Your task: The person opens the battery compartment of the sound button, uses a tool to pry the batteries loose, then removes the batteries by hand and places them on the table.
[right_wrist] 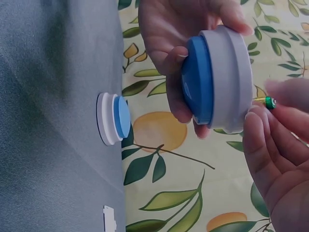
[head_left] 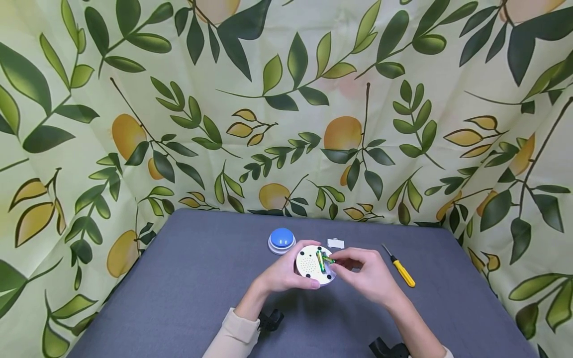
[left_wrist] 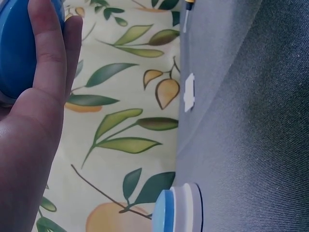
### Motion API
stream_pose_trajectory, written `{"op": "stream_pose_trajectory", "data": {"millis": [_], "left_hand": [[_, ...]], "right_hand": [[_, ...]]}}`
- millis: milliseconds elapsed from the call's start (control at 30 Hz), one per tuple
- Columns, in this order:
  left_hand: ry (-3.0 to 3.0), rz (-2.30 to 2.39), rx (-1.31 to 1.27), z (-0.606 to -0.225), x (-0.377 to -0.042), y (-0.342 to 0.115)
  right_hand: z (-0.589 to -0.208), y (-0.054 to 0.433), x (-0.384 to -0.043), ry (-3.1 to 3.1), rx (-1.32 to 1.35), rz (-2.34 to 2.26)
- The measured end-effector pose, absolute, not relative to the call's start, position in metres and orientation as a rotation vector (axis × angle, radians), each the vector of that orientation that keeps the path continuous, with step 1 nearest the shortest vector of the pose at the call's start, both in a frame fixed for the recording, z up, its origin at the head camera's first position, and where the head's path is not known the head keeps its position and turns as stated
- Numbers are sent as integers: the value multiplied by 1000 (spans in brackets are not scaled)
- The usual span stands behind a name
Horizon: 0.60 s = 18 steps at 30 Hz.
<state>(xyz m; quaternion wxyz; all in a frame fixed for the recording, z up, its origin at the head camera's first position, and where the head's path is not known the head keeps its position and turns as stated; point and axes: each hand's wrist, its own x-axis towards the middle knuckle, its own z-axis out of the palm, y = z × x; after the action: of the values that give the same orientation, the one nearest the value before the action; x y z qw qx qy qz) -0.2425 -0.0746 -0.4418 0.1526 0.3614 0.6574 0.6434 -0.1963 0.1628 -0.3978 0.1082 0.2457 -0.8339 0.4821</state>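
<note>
My left hand (head_left: 279,273) grips a round white push button (head_left: 306,262) by its sides, its underside turned up toward my head. Its blue dome (right_wrist: 197,79) faces the left palm in the right wrist view. One green-and-gold battery (head_left: 320,261) lies in the open compartment of the underside. A second battery (right_wrist: 270,102) is pinched between the thumb and fingers of my right hand (head_left: 364,272), one end at the compartment and the other tilted out. The right fingertips are right at the button's rim, and part of that battery is hidden behind them.
Another blue-topped push button (head_left: 282,239) stands on the grey table (head_left: 201,278) behind the left hand. A small white cover (head_left: 335,243) lies behind the held button. To the right lies a yellow-handled screwdriver (head_left: 403,271). A leaf-patterned cloth (head_left: 286,149) hangs around the table.
</note>
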Motion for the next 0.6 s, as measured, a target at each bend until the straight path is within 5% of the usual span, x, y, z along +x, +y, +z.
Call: {"op": "stream_pose_trajectory", "data": {"millis": [600], "left_hand": [[1858, 1864, 1041, -442, -242, -74]], "right_hand": [[-401, 167, -198, -2444, 611, 1285]]}}
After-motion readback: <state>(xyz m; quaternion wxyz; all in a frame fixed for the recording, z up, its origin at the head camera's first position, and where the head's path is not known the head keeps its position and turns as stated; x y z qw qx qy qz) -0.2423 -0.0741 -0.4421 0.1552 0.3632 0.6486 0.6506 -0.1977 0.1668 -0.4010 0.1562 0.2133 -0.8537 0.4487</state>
